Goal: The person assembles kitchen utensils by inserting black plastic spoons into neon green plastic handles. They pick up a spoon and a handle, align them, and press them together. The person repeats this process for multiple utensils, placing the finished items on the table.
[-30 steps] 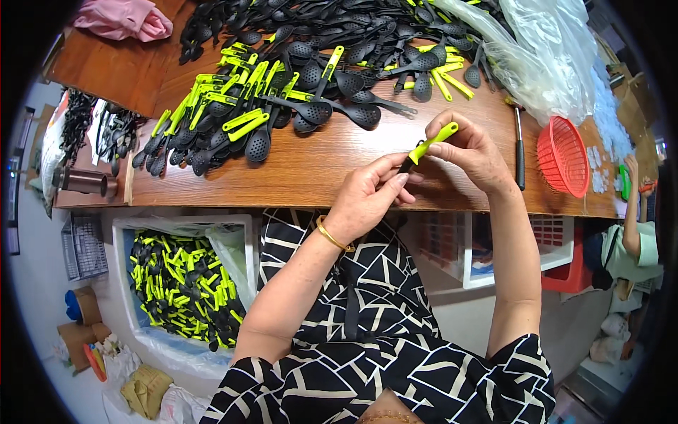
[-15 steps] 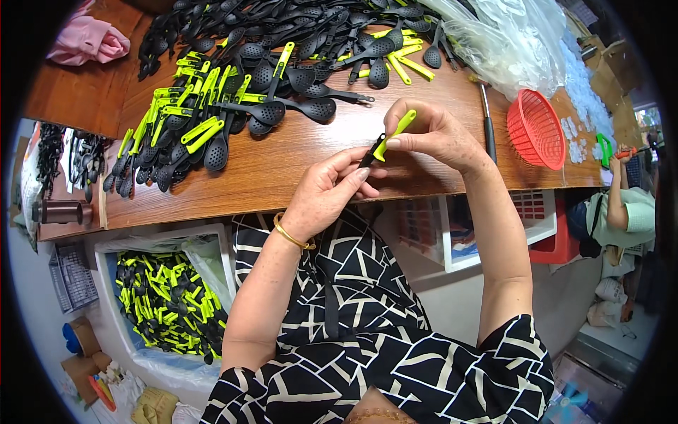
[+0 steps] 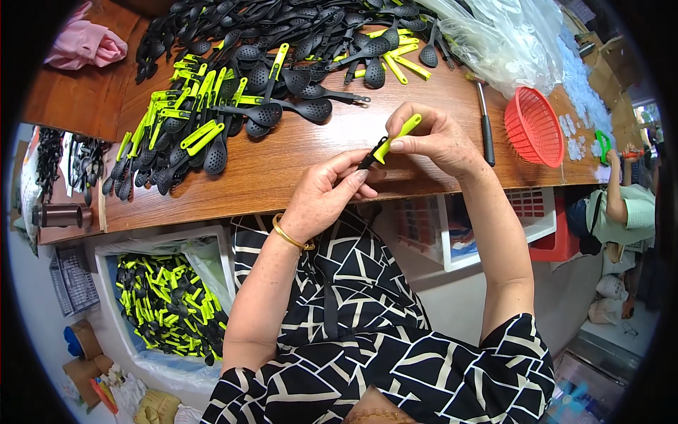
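Over the near edge of the table my left hand (image 3: 326, 192) is closed around the black stem (image 3: 368, 160) of a kitchen utensil, its head hidden in the fingers. Between thumb and fingers of my right hand (image 3: 443, 145) is a lime-green handle (image 3: 407, 128), tilted up to the right. The handle's lower end meets the tip of the black stem; whether they are joined I cannot tell. To the left lies a heap of black slotted spoons (image 3: 265, 114), many of them with lime-green handles. Several loose green handles (image 3: 397, 69) rest at the back.
A hammer (image 3: 486, 127) and a red plastic basket (image 3: 534, 127) are to my right, below a clear plastic bag (image 3: 505, 49). Lower left stands a lined crate (image 3: 106, 283) full of green-and-black utensils. A white crate (image 3: 446, 233) sits under the table. At far right another person (image 3: 625, 212) works.
My right hand has shifted very slightly, with the green handle a little lower against the black stem. My left hand keeps its grip; the whole view has moved slightly.
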